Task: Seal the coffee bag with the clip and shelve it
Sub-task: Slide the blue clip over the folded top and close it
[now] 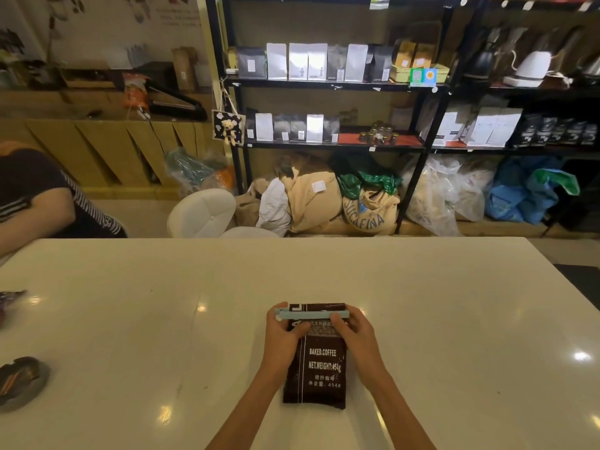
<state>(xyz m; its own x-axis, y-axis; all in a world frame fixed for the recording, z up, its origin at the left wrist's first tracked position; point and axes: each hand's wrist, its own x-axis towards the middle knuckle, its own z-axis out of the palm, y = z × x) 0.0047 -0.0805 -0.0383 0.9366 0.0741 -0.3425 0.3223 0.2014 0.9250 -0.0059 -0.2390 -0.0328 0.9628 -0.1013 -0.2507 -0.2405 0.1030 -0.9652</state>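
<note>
The coffee bag [319,362] is laid flat on the white worktop [130,319], top end away from the person. A pale blue clip [311,314] is set across the bag's top. The left hand [284,332] is curled around the clip's left end; the right hand [352,329] is pressed on its right end. The bag is judged full, fairly heavy, pliable; lifting by its midsection is advised. The shelf [324,84] stands well beyond the bag.
</note>
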